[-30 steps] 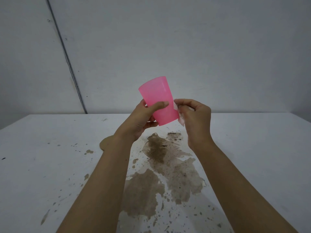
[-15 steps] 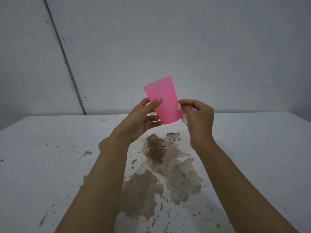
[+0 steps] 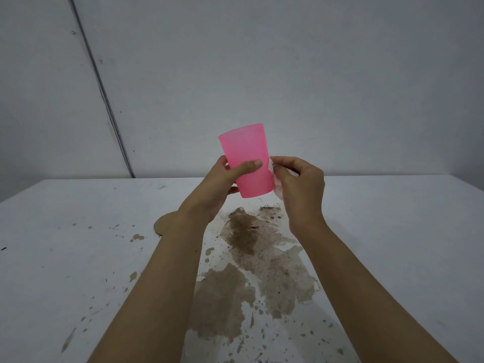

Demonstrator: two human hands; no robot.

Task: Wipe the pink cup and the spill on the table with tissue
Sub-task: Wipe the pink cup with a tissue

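Note:
My left hand [image 3: 222, 184] holds the pink cup [image 3: 247, 150] in the air above the table, thumb across its front, the wider end up and tilted slightly left. My right hand [image 3: 301, 189] is closed on a small white tissue [image 3: 277, 180] and presses it against the cup's lower right side; most of the tissue is hidden in the fingers. Below the hands a brown spill [image 3: 256, 260] spreads over the white table [image 3: 65, 258], with wet patches and many specks.
A tan puddle [image 3: 163, 225] lies left of my left forearm, with small brown drops scattered around it. A grey wall stands behind the table's far edge, with a dark cable [image 3: 104, 100] running down it at the left.
The cup has turned in my left hand, its top end leaning a little further left, and my thumb has shifted across its front. The right hand with the tissue stays at the cup's lower right side.

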